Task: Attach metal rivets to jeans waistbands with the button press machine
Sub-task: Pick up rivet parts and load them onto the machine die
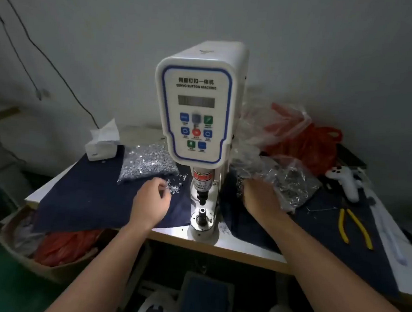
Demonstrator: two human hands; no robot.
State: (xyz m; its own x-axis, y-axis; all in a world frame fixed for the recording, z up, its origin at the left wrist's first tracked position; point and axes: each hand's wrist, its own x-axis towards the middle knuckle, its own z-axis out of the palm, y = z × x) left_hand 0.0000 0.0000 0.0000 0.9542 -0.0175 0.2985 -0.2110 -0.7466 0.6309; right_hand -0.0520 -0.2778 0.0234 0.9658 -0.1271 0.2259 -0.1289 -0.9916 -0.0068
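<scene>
Left hand [150, 200]: fingers [165, 186] curled among loose rivets [174, 187]. Right hand [260, 197]: fingers hidden, grip undeterminable, at plastic bag [290, 182]. Servo button machine [195, 111] stood between.

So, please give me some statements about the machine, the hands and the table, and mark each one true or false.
1. The left hand is at a small heap of loose rivets left of the button press machine. True.
2. The lower die has denim on it. False: it is bare.
3. The yellow-handled pliers lie on the right part of the table. True.
4. The right hand presses the red button. False: it is at a clear plastic bag.
5. The tissue box stands right of the machine. False: left.
</scene>
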